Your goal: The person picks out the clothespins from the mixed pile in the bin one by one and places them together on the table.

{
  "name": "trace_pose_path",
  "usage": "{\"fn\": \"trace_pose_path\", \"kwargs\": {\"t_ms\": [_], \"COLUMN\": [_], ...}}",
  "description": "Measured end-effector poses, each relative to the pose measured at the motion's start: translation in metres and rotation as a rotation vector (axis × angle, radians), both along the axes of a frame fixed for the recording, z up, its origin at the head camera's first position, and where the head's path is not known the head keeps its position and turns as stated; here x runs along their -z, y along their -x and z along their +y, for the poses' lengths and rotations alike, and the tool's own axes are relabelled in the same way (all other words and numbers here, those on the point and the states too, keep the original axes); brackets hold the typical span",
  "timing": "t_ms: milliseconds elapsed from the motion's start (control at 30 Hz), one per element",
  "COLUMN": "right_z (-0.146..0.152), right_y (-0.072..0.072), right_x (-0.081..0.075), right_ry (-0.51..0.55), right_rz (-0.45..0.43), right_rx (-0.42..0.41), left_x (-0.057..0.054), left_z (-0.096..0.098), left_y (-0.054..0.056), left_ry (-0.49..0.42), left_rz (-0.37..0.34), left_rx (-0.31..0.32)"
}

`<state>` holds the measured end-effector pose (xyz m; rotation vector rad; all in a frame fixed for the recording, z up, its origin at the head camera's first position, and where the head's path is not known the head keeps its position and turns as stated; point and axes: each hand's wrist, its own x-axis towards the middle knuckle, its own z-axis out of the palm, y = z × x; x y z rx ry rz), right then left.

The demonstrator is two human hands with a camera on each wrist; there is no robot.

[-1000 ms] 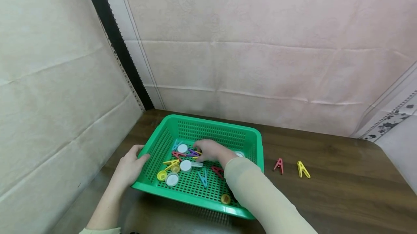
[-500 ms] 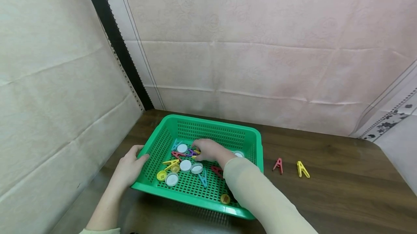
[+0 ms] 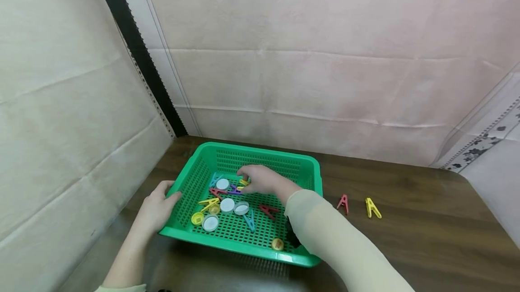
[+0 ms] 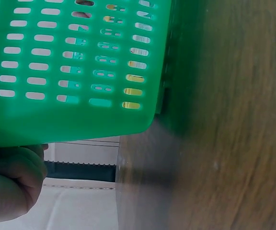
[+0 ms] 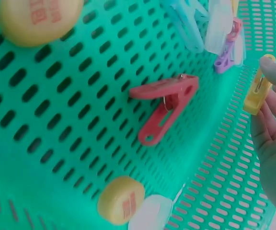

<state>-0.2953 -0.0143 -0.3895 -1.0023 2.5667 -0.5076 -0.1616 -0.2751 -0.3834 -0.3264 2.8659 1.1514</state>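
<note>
My right hand [image 3: 262,179] pinches a yellow clothespin [image 5: 258,93] between thumb and fingers, just above the floor of the green basket [image 3: 260,256]. My left hand [image 3: 156,208] grips the basket's left rim, and its curled fingers show in the left wrist view. Below the right hand lie a purple clothespin [image 3: 234,190], a red clothespin [image 3: 217,192] and a white cap [image 3: 222,184]. Nearer the front are a clear cap [image 3: 241,208], a blue clothespin [image 3: 249,220] and a dark red clothespin [image 5: 169,103].
More caps and clothespins lie in the basket, among them a yellow cap [image 3: 197,218] and a tan cap [image 3: 277,244]. Right of the basket, a red clothespin [image 3: 343,203] and a yellow clothespin [image 3: 372,208] lie on the wooden table [image 3: 426,220]. Cloth walls [image 3: 308,80] enclose the back and left.
The clear cap by my right hand tipped from its edge to lying flat. My right hand has risen slightly with the yellow clothespin. My left hand keeps its grip on the rim.
</note>
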Motion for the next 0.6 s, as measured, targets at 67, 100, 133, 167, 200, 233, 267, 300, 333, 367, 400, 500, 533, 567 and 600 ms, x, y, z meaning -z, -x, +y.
{"fn": "trace_pose_path", "kwargs": {"t_ms": [67,100,133,167,200,233,267,300,333,367,400,500,533,567,600], "right_z": [0.003,0.005,0.007,0.009,0.011,0.014,0.016,0.018,0.020,0.022,0.023,0.027,0.028,0.030,0.031], "right_y": [-0.001,-0.002,-0.003,-0.004,-0.004,-0.005,-0.005,-0.005,-0.006,-0.005,-0.005,-0.005,-0.004,-0.004,-0.004], "right_x": [-0.003,-0.004,-0.005,-0.006,-0.008,-0.009,-0.011,-0.013,-0.015,-0.017,-0.019,-0.025,-0.027,-0.029,-0.031], "right_ry": [0.009,0.010,0.013,0.017,0.023,0.031,0.038,0.048,0.059,0.067,0.074,0.105,0.118,0.131,0.143], "right_rz": [-0.003,-0.001,-0.003,-0.004,-0.007,-0.008,-0.008,-0.013,-0.017,-0.015,-0.012,-0.016,-0.017,-0.017,-0.020], "right_rx": [-0.006,-0.012,-0.013,-0.015,-0.015,-0.015,-0.013,-0.011,-0.007,-0.008,-0.009,0.000,0.003,0.006,0.013], "left_x": [-0.001,-0.001,-0.001,-0.001,-0.001,-0.002,-0.002,-0.002,-0.002,-0.003,-0.003,-0.002,-0.002,-0.002,-0.002], "left_z": [0.000,0.000,0.000,0.000,0.000,0.000,0.000,0.000,0.001,0.001,0.001,0.001,0.001,0.001,0.000], "left_y": [-0.001,-0.001,-0.002,-0.002,-0.002,-0.002,-0.002,-0.002,-0.002,-0.002,-0.001,-0.001,-0.001,0.000,0.000], "left_ry": [0.002,0.002,0.003,0.003,0.002,0.002,0.002,0.001,0.001,0.000,0.001,0.005,0.007,0.009,0.013], "left_rz": [-0.001,-0.002,-0.002,-0.002,-0.002,-0.003,-0.003,-0.004,-0.004,-0.005,-0.005,-0.004,-0.003,-0.002,-0.001], "left_rx": [0.000,0.000,0.001,0.002,0.002,0.002,0.002,0.002,0.002,0.002,0.003,0.007,0.008,0.010,0.012]}}
